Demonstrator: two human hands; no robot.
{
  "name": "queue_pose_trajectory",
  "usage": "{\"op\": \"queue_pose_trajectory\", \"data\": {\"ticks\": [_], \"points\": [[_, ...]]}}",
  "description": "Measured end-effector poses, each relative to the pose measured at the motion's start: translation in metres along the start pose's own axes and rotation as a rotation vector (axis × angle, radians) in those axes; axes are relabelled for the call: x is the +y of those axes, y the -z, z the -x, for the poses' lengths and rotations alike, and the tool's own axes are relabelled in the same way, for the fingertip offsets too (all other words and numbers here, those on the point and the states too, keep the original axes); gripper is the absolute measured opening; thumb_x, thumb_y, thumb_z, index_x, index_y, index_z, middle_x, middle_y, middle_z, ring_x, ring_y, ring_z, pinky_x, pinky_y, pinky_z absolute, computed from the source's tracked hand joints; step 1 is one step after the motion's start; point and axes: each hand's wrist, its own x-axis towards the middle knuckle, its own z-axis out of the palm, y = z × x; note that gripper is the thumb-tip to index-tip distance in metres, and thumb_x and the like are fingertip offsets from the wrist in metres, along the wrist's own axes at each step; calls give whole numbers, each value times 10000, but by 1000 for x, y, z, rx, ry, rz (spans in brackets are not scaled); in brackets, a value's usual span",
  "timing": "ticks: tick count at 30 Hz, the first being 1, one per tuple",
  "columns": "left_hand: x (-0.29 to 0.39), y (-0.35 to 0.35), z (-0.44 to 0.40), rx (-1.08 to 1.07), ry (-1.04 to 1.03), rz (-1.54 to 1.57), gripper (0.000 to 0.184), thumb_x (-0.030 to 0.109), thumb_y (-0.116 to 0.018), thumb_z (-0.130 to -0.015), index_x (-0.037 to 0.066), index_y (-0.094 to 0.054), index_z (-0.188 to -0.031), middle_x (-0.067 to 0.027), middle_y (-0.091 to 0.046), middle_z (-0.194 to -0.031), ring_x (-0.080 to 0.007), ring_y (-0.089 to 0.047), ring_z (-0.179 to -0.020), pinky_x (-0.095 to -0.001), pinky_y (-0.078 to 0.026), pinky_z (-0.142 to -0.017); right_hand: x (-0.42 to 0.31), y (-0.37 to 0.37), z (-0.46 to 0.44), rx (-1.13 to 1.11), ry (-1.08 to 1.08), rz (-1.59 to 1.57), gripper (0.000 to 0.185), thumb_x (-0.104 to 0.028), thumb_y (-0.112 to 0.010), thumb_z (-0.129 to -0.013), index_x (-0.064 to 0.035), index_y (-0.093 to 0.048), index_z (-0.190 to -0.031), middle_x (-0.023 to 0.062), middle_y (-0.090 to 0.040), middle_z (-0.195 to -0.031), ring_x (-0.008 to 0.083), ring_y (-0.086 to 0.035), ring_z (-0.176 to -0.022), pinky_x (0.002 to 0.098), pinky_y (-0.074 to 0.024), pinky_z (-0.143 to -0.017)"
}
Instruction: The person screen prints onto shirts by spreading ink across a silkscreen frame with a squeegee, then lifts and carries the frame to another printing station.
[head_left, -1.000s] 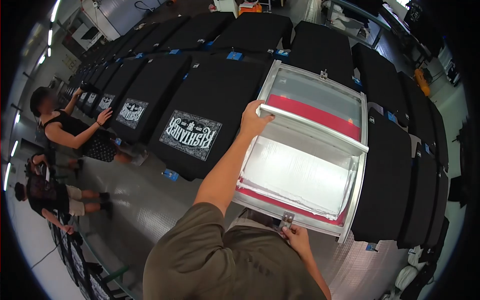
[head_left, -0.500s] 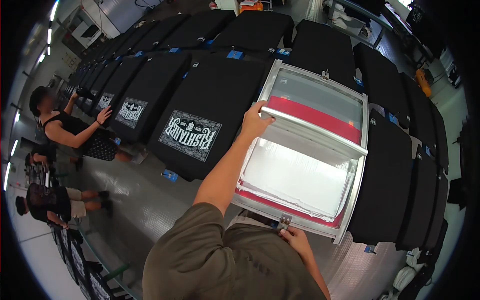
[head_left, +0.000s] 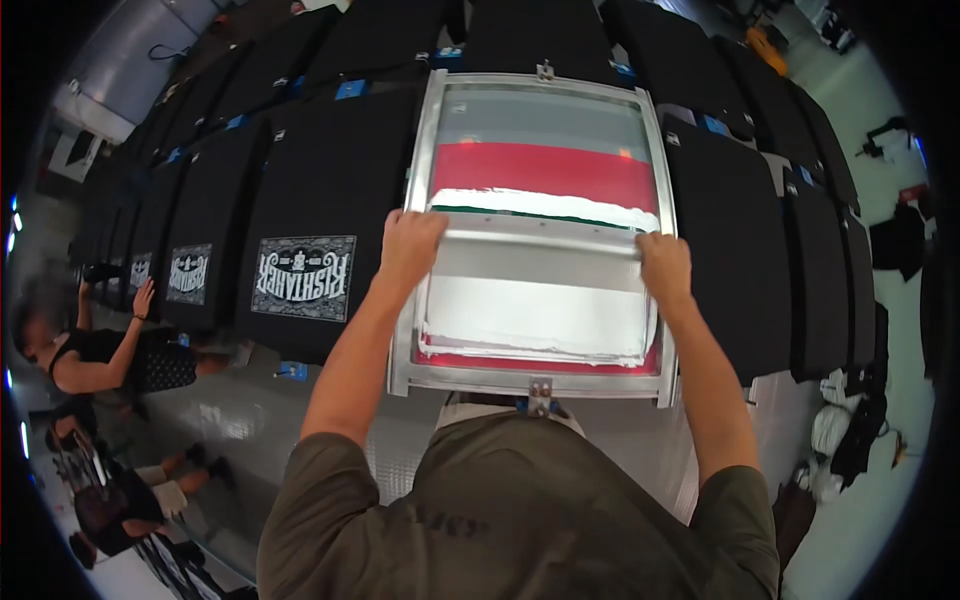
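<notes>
The squeegee (head_left: 542, 241) is spanning the middle of the frame (head_left: 470, 379); left grip (head_left: 413, 247) and right grip (head_left: 666, 266) are holding its 2 ends. It is appearing stiff, probably weighty; those ends are likely offering surest hold.

We wear a dark olive-brown shirt (head_left: 540, 500) at six o'clock, bearing a blurred, darker marking (head_left: 455, 522); our short left sleeve (head_left: 325, 490) at seven o'clock and short right sleeve (head_left: 738, 515) at four share its colour.
</notes>
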Motion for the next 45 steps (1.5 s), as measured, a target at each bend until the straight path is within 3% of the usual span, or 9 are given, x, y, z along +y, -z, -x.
{"op": "queue_pose_trajectory", "data": {"ticks": [7, 10, 17, 20, 26, 30, 35, 39, 45], "points": [[67, 75, 100, -94, -9, 127, 242, -38, -584, -719, 67, -621, -934, -71, -667, -934, -257, -632, -893, -501, -417, -968, -27, 54, 114, -11, 74, -259, 339, 41, -659, -578, -85, -628, -891, 88, -606, -870, 300, -578, -849, 399, -465, -762], [81, 111, 110, -349, 93, 187, 376, -74, -636, -681, 72, -637, -1028, -98, -686, -975, -288, -651, -960, -558, -397, -1024, -34, 100, 136, -95, 65, -309, 344, 48, -618, -594, -66, -646, -918, 98, -612, -851, 316, -566, -825, 419, -459, -721], [91, 103, 97, -546, 168, 155, 132, 21, -585, -743, 73, -614, -861, -109, -640, -794, -306, -637, -820, -514, -416, -899, -31, 78, 139, -316, -51, -345, 406, 79, -700, -585, -41, -643, -968, 141, -654, -953, 339, -636, -910, 418, -512, -781], [105, 82, 136, -332, 210, 97, 98, 58, -612, -713, 80, -593, -807, -90, -598, -749, -286, -625, -819, -530, -408, -967, -32, 49, 179, -54, 18, -305, 281, 66, -673, -611, -71, -651, -855, 136, -674, -843, 337, -652, -816, 413, -525, -738], [57, 10, 65, 43, 87, -18, 27, 71, -572, -713, 85, -556, -697, -83, -548, -676, -281, -561, -644, -439, -419, -704, 12, -12, 94, 60, 11, -135, 334, 38, -657, -626, -75, -651, -941, 103, -667, -865, 320, -635, -784, 420, -522, -708], [21, 6, -41, -268, 173, -43, 46, 103, -595, -752, 103, -640, -762, -114, -674, -750, -267, -672, -761, -440, -413, -683, 21, 22, -24, -115, -131, -229, 254, -117, -750, -689, -44, -672, -920, 171, -684, -843, 378, -664, -800, 457, -523, -687], [59, 76, 33, -468, 164, -35, 142, 116, -680, -664, 118, -676, -806, -80, -651, -697, -276, -644, -702, -440, -444, -705, 16, 48, 66, -241, -65, -243, 217, -39, -705, -657, -41, -699, -874, 147, -685, -875, 342, -663, -825, 440, -523, -737], [111, 80, 134, -168, 222, 139, 166, 65, -643, -639, 90, -656, -802, -66, -627, -746, -258, -600, -744, -409, -434, -737, -35, 56, 165, -86, -59, -339, 237, 61, -655, -628, -56, -661, -834, 117, -662, -808, 320, -637, -772, 422, -517, -701], [57, 4, 49, 7, 128, -32, 13, 97, -577, -720, 107, -573, -713, -74, -595, -717, -267, -576, -667, -444, -408, -745, 25, -17, 74, 62, -15, -120, 323, -19, -713, -613, -75, -661, -927, 112, -643, -811, 332, -610, -742, 446, -499, -661]]}}
